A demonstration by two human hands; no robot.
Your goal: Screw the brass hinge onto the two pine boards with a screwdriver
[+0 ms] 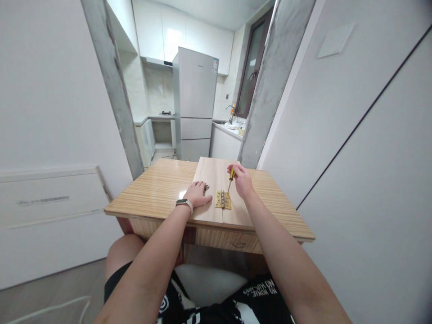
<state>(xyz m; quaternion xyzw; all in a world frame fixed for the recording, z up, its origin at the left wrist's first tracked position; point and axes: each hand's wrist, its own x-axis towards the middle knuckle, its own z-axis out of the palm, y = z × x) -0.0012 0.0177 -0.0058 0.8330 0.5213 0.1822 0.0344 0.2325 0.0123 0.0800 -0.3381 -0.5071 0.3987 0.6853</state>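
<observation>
A brass-coloured hinge [223,200] lies open across the seam between two pale wooden boards [209,168]. My right hand [242,180] grips a yellow and black screwdriver [231,173], its shaft slanting down to the upper right part of the hinge. Left of the hinge, my left hand [197,193] rests palm down on the left board, fingers spread. Small dark metal pieces [207,187] lie by its fingertips; whether the fingers touch them is hard to tell.
Both boards lie on a striped wooden table [151,189] with a drawer [226,239] in front. White walls stand on both sides. Behind the table are a grey fridge [197,90], a counter with a sink [221,122] and white cabinets [175,33].
</observation>
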